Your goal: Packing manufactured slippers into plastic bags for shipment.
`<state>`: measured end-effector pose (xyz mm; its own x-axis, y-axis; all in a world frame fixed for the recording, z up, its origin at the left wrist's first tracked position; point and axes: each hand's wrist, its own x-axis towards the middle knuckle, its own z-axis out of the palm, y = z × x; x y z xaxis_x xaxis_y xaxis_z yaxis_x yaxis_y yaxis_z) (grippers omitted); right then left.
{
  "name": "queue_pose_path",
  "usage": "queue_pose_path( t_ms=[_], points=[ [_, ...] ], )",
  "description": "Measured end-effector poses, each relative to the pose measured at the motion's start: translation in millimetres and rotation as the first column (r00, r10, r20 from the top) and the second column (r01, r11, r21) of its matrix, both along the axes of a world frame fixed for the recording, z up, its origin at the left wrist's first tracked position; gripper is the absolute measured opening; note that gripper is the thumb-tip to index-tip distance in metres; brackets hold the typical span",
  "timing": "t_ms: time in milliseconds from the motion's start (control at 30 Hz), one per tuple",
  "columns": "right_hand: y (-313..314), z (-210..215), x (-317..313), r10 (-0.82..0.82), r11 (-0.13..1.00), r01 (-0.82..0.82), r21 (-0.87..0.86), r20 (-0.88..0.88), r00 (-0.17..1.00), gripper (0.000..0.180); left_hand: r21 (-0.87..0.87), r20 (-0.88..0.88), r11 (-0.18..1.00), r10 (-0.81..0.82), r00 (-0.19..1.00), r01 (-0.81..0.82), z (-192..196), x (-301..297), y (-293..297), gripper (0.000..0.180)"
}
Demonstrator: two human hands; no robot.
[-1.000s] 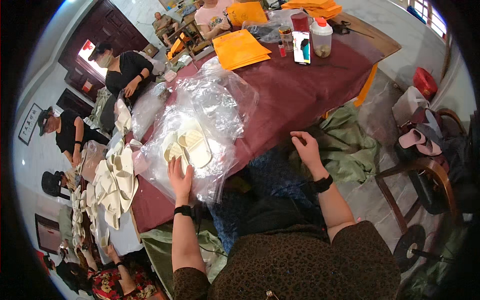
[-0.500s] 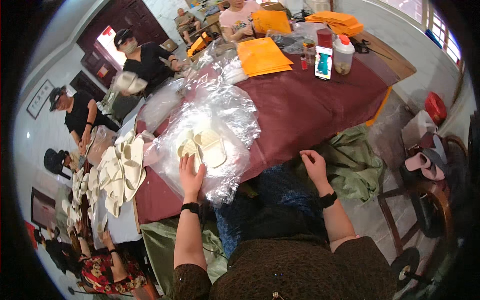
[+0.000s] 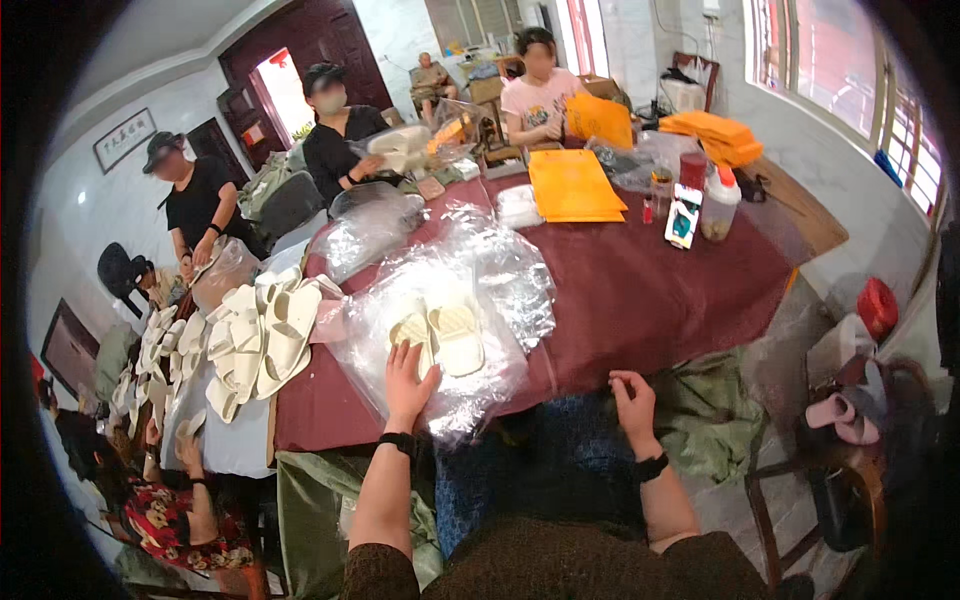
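A pair of cream slippers (image 3: 455,338) lies side by side on the table within crinkled clear plastic bags (image 3: 400,285); whether the pair is inside a bag or on top of one, I cannot tell. My left hand (image 3: 408,388) rests flat with its fingers stretched over the toe end of the left slipper and the plastic. Past the table's near edge, my right hand (image 3: 634,402) hangs in the air with loosely bent fingers and nothing visible in them. Both wrists wear a dark band.
The table wears a maroon cloth (image 3: 640,290). Piled cream slippers (image 3: 260,340) lie to the left, where several people work. Orange envelopes (image 3: 575,187), a phone (image 3: 683,217) and a plastic bottle (image 3: 719,205) stand farther back. A wooden chair (image 3: 760,520) is at my right.
The view has tilted up, so the table sits lower and more of the room shows. My left hand stays on the slippers and my right hand remains off the table edge.
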<state>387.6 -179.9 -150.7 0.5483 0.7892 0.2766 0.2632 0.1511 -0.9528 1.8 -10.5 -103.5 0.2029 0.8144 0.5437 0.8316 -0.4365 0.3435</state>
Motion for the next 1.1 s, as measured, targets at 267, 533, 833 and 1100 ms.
queue_pose_path(
  t_ms=[267,533,833,1100],
  points=[
    [5.5,89.9,-57.6,0.296,0.921,-0.337,0.196,0.212,0.931,0.010,-0.005,0.023,1.000,0.001,1.000,-0.001,6.0,-1.8,-3.9,0.058],
    [46.2,151.8,-133.4,0.566,0.637,-0.757,0.143,0.579,0.586,0.011,0.004,0.055,1.000,-0.020,0.998,0.020,0.3,-1.1,-2.7,0.059],
    [130.2,108.9,-148.4,0.485,0.710,-0.704,-0.011,0.733,0.477,0.026,0.004,0.079,0.999,-0.033,0.996,0.033,0.7,1.3,0.6,0.059],
    [157.3,106.0,-140.4,0.320,0.945,-0.214,-0.247,0.836,0.445,0.038,-0.017,0.255,0.990,0.138,0.957,-0.138,-0.5,-11.1,-5.1,0.059]
  ],
)
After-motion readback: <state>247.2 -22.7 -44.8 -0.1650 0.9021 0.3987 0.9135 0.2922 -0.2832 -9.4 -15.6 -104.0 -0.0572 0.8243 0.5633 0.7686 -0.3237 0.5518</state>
